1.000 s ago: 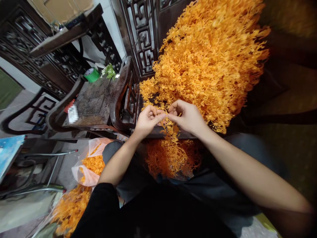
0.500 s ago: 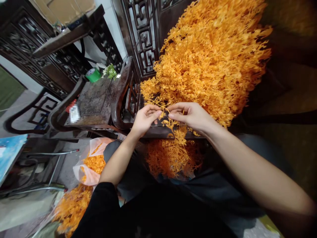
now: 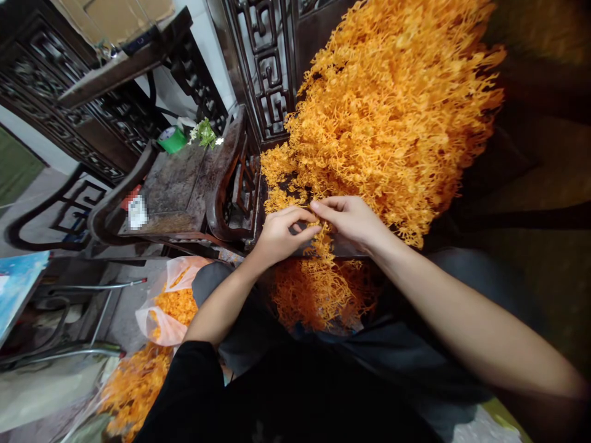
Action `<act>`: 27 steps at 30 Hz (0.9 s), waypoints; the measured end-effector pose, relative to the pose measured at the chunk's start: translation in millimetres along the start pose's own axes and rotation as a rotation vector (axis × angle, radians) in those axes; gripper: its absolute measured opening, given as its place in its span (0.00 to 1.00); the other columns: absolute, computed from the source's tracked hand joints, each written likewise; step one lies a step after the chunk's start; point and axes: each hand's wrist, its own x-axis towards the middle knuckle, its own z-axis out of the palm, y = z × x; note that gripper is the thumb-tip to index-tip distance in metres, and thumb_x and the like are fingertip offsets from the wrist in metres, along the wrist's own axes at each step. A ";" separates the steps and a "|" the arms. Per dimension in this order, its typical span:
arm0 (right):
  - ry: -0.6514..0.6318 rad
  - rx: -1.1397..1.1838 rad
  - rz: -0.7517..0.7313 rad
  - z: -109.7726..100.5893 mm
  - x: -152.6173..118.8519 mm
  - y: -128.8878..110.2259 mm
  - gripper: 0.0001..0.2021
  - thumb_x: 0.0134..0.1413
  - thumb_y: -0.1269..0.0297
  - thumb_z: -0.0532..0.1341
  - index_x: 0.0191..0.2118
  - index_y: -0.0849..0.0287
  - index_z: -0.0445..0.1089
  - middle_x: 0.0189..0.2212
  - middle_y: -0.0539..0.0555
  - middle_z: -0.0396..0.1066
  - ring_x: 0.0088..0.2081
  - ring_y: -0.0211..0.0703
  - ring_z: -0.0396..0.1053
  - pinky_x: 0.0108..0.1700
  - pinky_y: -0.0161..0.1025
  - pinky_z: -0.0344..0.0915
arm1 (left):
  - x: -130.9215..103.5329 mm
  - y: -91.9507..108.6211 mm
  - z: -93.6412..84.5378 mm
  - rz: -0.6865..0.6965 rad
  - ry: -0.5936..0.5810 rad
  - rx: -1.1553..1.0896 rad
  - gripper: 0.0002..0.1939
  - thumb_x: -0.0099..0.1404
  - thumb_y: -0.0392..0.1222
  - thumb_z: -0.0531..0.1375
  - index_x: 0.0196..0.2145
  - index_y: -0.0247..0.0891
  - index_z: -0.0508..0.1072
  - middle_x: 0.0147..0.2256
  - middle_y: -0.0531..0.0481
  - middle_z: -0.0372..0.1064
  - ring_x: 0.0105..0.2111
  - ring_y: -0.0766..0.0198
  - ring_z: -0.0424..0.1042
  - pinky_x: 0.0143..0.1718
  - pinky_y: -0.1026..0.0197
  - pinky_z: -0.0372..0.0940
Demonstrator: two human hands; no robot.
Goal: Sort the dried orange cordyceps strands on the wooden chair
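Note:
My right hand [image 3: 353,220] pinches a thin orange plastic-looking sprig [image 3: 306,207] between thumb and forefinger. My left hand [image 3: 284,234] is curled beside it, thumb and fingertips drawn close around part of the same orange piece, which they mostly hide. The two hands almost touch at the fingertips, above the front edge of a dark wooden seat. Directly behind them rises a large heap of frilly orange sprigs [image 3: 392,117]. Below my hands, more orange sprigs [image 3: 318,295] hang and lie between my knees.
To the left stands a carved dark wooden table [image 3: 180,184] bearing a roll of green tape [image 3: 172,139] and a small green-and-white sprig [image 3: 203,132]. On the floor at lower left are a pale pink bag [image 3: 173,329] of orange pieces and another orange pile [image 3: 136,387].
My left hand has moved right and slightly down, its fingers curling more. My right hand has shifted slightly left and turned so its thumb lies on top. The strand between them is less visible.

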 end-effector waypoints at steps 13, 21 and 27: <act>0.402 0.158 -0.034 9.0 26.6 12.0 0.24 0.45 0.43 0.73 0.22 0.57 0.66 0.18 0.46 0.58 0.22 0.34 0.49 0.26 0.37 0.46 | -18.1 42.9 4.6 -0.034 0.034 0.189 0.07 0.73 0.39 0.59 0.34 0.40 0.69 0.30 0.51 0.72 0.30 0.64 0.71 0.34 0.60 0.64; 0.172 0.251 -0.108 12.7 22.8 5.4 0.26 0.44 0.35 0.72 0.28 0.54 0.68 0.18 0.45 0.52 0.21 0.34 0.47 0.25 0.38 0.45 | 3.9 -21.3 -17.9 -0.392 0.386 -0.227 0.11 0.66 0.47 0.68 0.39 0.39 0.74 0.25 0.56 0.70 0.21 0.71 0.68 0.23 0.66 0.61; 0.065 0.301 -0.022 5.3 17.4 -7.4 0.20 0.52 0.41 0.66 0.32 0.53 0.68 0.21 0.48 0.55 0.24 0.38 0.53 0.27 0.40 0.53 | 19.8 -87.0 -5.6 -0.632 0.365 -0.521 0.11 0.62 0.43 0.70 0.36 0.32 0.78 0.30 0.49 0.77 0.28 0.65 0.78 0.26 0.65 0.69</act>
